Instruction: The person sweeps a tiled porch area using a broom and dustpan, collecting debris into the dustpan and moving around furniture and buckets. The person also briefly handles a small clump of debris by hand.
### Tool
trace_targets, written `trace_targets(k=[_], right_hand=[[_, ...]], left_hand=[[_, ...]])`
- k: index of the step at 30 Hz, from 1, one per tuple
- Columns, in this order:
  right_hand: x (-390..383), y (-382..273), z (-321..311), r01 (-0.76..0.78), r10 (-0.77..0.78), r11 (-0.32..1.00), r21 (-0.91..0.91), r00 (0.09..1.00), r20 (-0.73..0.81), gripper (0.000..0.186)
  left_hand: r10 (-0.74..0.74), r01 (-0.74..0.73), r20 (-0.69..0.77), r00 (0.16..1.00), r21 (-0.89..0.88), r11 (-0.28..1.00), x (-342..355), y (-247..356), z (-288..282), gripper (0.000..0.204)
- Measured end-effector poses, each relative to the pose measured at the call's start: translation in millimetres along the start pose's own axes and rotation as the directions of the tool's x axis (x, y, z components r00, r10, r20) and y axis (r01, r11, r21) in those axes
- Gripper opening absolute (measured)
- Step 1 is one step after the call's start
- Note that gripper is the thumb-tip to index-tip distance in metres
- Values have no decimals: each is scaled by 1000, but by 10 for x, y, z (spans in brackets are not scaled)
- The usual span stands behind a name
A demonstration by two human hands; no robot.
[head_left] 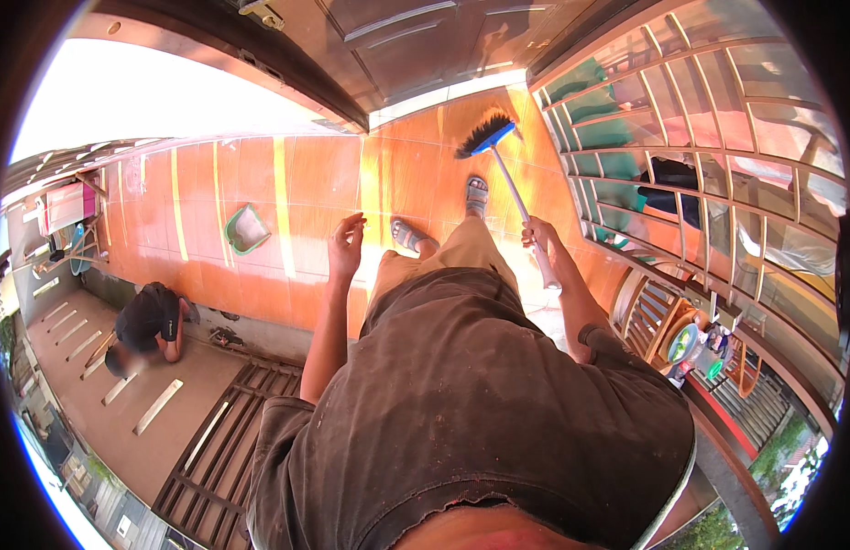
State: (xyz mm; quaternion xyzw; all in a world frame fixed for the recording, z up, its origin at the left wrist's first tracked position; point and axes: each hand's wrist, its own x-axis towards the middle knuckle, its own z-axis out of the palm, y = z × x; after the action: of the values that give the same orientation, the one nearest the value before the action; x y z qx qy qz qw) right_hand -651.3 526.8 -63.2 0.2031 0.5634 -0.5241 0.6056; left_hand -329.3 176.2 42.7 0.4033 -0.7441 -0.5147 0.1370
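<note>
My right hand (541,236) is closed around the pale handle of a broom (511,179). Its blue head with dark bristles rests on the orange tiled floor, ahead of my feet and close to the brown door. To the left, my left hand (349,242) hangs in the air with loosely bent fingers and nothing in it. A green-rimmed dustpan (248,229) lies on the floor farther left, apart from both hands.
The brown panelled door (406,41) stands ahead. A barred window (681,137) lines the right side, with wooden chairs (647,313) below it. At the lower left, a person in dark clothes (148,321) is beside a low wall, near a dark slatted railing (209,458).
</note>
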Motion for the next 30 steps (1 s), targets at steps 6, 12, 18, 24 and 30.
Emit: trace_targets(k=[6, 12, 18, 24, 30], right_hand=[[174, -1228, -186, 288, -362, 873, -394, 923, -129, 8], [1555, -2070, -794, 135, -275, 848, -513, 939, -208, 8], [996, -1716, -430, 137, -191, 555, -820, 981, 35, 31], [-134, -1657, -624, 112, -105, 770, -628, 993, 48, 54], [523, -2069, -852, 298, -271, 767, -569, 953, 134, 19]], left_hand=[[27, -25, -21, 999, 67, 997, 241, 318, 206, 21], [43, -51, 52, 998, 161, 986, 459, 643, 585, 20], [-20, 24, -33, 999, 116, 993, 450, 698, 838, 20], [19, -11, -76, 997, 105, 994, 607, 944, 1201, 21], [14, 2, -122, 992, 130, 992, 553, 1150, 1307, 19]])
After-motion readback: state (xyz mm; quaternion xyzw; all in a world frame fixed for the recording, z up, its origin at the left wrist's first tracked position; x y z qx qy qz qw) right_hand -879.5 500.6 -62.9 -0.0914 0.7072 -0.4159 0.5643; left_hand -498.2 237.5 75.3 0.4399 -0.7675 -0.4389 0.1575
